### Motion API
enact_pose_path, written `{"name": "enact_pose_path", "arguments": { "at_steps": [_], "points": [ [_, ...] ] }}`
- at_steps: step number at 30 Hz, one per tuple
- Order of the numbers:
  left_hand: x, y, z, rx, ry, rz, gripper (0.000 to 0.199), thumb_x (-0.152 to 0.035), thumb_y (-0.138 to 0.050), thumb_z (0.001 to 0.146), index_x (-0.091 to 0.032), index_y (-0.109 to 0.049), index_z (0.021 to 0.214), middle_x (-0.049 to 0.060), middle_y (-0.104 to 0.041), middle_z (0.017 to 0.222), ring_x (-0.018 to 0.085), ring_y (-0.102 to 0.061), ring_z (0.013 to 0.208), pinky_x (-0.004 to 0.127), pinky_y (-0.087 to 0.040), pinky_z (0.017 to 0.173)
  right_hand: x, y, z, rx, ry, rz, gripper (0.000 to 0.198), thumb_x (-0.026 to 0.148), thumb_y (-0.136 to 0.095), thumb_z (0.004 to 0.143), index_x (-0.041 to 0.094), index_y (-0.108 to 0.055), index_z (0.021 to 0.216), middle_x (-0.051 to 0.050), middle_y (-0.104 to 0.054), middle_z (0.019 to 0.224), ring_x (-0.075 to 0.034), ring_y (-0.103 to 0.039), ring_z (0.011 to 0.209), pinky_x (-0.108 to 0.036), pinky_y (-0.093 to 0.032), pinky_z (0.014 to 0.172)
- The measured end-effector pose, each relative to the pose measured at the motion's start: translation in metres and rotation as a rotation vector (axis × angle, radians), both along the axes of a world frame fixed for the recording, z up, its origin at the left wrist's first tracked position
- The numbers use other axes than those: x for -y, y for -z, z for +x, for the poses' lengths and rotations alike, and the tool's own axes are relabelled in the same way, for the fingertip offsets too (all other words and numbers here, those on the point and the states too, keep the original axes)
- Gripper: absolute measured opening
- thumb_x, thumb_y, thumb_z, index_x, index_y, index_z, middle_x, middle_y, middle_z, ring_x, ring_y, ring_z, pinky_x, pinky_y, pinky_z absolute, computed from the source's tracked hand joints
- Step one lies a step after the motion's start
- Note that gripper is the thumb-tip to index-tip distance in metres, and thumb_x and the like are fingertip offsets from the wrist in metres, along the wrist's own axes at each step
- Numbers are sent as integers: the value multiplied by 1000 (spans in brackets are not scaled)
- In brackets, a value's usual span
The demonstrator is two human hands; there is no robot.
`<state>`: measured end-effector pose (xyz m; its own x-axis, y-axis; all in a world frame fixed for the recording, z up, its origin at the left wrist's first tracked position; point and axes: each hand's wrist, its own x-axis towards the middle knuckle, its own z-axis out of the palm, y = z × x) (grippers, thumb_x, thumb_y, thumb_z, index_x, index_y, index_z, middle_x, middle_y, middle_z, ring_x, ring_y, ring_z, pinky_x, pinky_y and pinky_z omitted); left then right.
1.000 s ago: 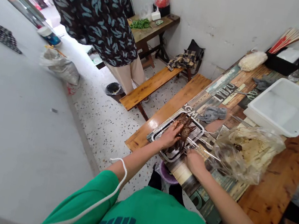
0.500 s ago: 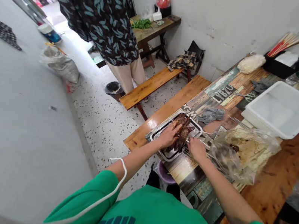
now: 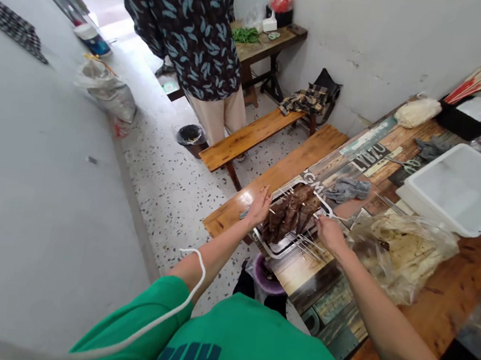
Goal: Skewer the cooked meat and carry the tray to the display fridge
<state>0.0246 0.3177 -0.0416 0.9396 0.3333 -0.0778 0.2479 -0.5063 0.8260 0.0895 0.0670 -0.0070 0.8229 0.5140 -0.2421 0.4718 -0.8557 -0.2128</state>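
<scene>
Brown skewered meat (image 3: 295, 210) lies heaped across a metal tray (image 3: 277, 253) at the table's near corner. My left hand (image 3: 258, 207) is at the tray's left side, beside the pointed ends of the skewers, fingers stretched out and apart, holding nothing I can see. On the opposite side, my right hand (image 3: 329, 230) is closed around a skewer's handle end, close to the meat. Several bare metal skewer ends (image 3: 309, 247) stick out below it, over the tray's right edge. A clear plastic bag (image 3: 412, 250) with brownish residue lies right of my right hand.
A white plastic tub (image 3: 468, 185), a grey cloth (image 3: 348, 190) and scissors (image 3: 410, 164) lie on the table (image 3: 378, 135). Wooden benches (image 3: 251, 139) flank it. Another person (image 3: 187, 25) stands beyond. A purple basin (image 3: 268, 276) sits on the floor near my feet.
My left hand has lifted off the meat and moved left to the tray's edge, uncovering the meat. My right hand stays at the skewer handles. The view has shifted slightly.
</scene>
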Motion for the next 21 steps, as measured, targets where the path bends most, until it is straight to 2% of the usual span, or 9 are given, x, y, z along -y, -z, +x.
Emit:
{"name": "enact_pose_path", "arguments": {
  "at_steps": [3,5,8,11,13,15,18,21],
  "points": [
    [3,2,-8,4,3,156,52,-28,-40,94,-8,-43,142,20,-42,149,27,-37,140,43,-27,117,8,-18,12,46,66,38,29,23,-38,94,14,-66,90,-13,-71,87,-21,-64,80,-27,-40,70],
    [12,2,-17,66,101,330,46,-25,-44,93,-11,-50,136,19,-48,144,28,-41,136,47,-26,115,16,-34,21,84,120,69,31,24,-38,93,13,-66,90,-14,-71,84,-22,-64,78,-29,-40,68],
    [38,6,-33,186,429,551,37,-22,-39,95,-19,-59,126,14,-57,132,28,-46,129,52,-25,111,29,-57,31,141,201,122,32,26,-37,91,13,-67,91,-14,-71,86,-23,-63,77,-30,-41,68],
    [70,15,-44,236,720,657,39,-21,-30,99,-18,-60,124,12,-61,127,26,-50,123,47,-31,105,39,-72,34,165,262,173,34,27,-37,90,12,-67,92,-14,-71,86,-23,-63,77,-30,-41,68],
    [87,22,-44,224,789,728,43,-19,-25,99,-12,-59,124,15,-61,125,27,-50,120,45,-33,101,41,-75,32,162,288,201,34,28,-37,89,12,-68,92,-13,-70,82,-22,-62,75,-30,-41,67],
    [97,26,-39,194,818,787,44,-17,-23,99,-7,-62,117,17,-64,113,28,-53,112,45,-34,96,40,-73,28,147,303,227,35,28,-37,89,12,-68,91,-12,-69,78,-22,-61,72,-30,-41,65],
    [101,26,-27,154,857,813,38,-16,-30,98,-9,-67,96,15,-66,92,26,-55,98,43,-35,91,34,-64,22,111,314,246,35,27,-37,89,12,-69,91,-11,-70,77,-21,-61,71,-29,-40,65],
    [97,22,-19,129,892,839,32,-15,-37,96,-10,-67,89,13,-66,88,24,-54,93,41,-35,88,24,-52,17,66,307,241,34,25,-38,90,12,-70,90,-12,-71,80,-21,-62,74,-28,-40,65]
  ]
}}
